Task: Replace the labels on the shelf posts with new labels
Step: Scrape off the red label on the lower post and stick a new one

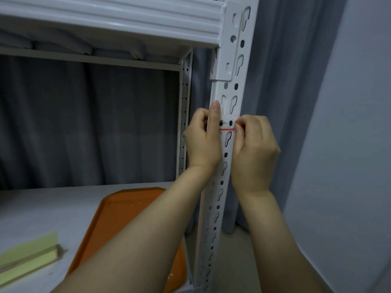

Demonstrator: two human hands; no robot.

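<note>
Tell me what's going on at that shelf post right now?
A person is working on a white label with a red line on the front shelf post. The left hand grips the post, thumb up its edge; the right hand pinches the label's right end. Peeling or sticking, I cannot tell. An orange tray and pale green pads lie on the shelf below.

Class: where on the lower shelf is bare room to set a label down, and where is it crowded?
Bare shelf lies behind and left of the tray, beyond the green pad, plus a strip between pad and tray. Crowded: the post, with left hand and right hand at the label.
</note>
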